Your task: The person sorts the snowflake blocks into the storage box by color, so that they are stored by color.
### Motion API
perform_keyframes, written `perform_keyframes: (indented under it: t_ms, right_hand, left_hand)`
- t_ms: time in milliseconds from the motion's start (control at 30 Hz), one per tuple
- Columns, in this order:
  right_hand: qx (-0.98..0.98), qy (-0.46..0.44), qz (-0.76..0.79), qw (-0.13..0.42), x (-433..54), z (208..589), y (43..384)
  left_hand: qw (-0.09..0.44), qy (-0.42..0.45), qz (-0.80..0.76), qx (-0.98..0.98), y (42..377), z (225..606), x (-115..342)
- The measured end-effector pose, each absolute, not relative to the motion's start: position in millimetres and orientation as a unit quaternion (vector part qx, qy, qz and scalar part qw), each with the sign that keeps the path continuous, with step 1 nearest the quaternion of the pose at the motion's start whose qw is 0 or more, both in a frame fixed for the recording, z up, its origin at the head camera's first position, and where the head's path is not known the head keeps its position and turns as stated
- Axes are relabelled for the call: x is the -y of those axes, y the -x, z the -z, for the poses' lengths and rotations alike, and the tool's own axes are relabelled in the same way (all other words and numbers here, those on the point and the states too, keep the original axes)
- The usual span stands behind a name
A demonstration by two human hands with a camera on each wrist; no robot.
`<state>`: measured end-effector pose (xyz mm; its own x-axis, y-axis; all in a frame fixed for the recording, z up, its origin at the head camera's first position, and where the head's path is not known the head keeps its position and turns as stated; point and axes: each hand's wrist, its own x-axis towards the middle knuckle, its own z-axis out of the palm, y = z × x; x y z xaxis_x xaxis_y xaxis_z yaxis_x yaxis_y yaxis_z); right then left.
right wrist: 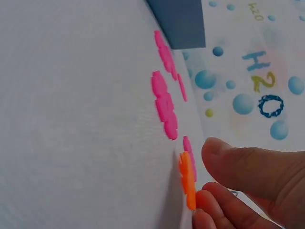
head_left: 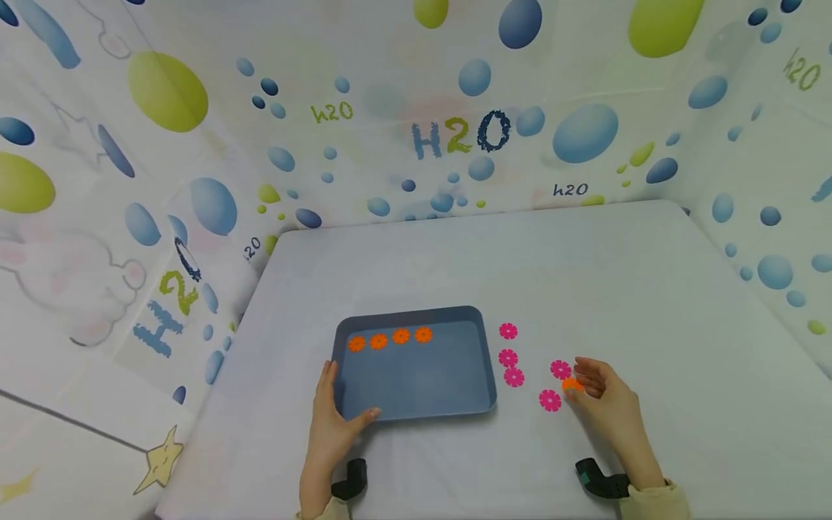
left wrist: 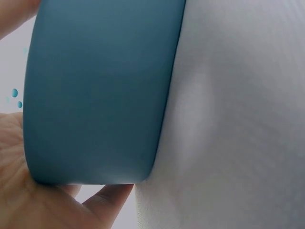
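Observation:
A blue-grey rectangular tray (head_left: 429, 383) lies on the white table, with a row of several orange flower-shaped discs (head_left: 401, 336) along its far side. My left hand (head_left: 333, 426) holds the tray's near left corner, fingers along the left side and thumb at the near edge. In the left wrist view the tray's wall (left wrist: 100, 95) hides part of that hand. To the right of the tray, my right hand (head_left: 607, 397) is at a loose orange disc (head_left: 572, 385). In the right wrist view its thumb (right wrist: 221, 148) stands apart from the orange disc (right wrist: 187, 179), and its fingertips are close beside it.
Several pink flower-shaped discs (head_left: 514, 377) lie between the tray and my right hand; two of them, one pink disc (head_left: 561, 369) and another (head_left: 549, 400), are beside the loose orange one. Patterned cloth walls (head_left: 461, 130) surround the white table (head_left: 487, 267).

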<state>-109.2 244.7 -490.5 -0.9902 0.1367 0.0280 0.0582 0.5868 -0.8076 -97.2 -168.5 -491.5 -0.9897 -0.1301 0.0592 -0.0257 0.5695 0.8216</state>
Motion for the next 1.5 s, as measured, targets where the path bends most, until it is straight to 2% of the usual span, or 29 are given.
perform_keyframes:
  t_ms: [267,400,700,900,1200,1500]
  right_hand:
    - [0.912,0.049,-0.402,0.068,-239,494,111]
    - [0.923,0.041,-0.378,0.062,-239,491,112]
    - [0.930,0.067,-0.361,0.011,-248,484,117]
    - [0.886,0.086,-0.454,-0.038,-247,475,129]
    - [0.815,0.044,-0.572,-0.078,-213,445,157]
    - [0.781,-0.014,-0.615,-0.109,-157,437,190]
  left_hand:
    - [0.062,-0.043,0.466,0.882,97,491,170]
    - [0.060,-0.052,0.463,0.883,96,490,170]
    - [0.066,-0.041,0.464,0.883,96,492,170]
    - [0.070,-0.037,0.464,0.882,96,494,172]
    - [0.075,-0.036,0.465,0.881,95,493,172]
    - [0.090,-0.023,0.462,0.882,95,493,170]
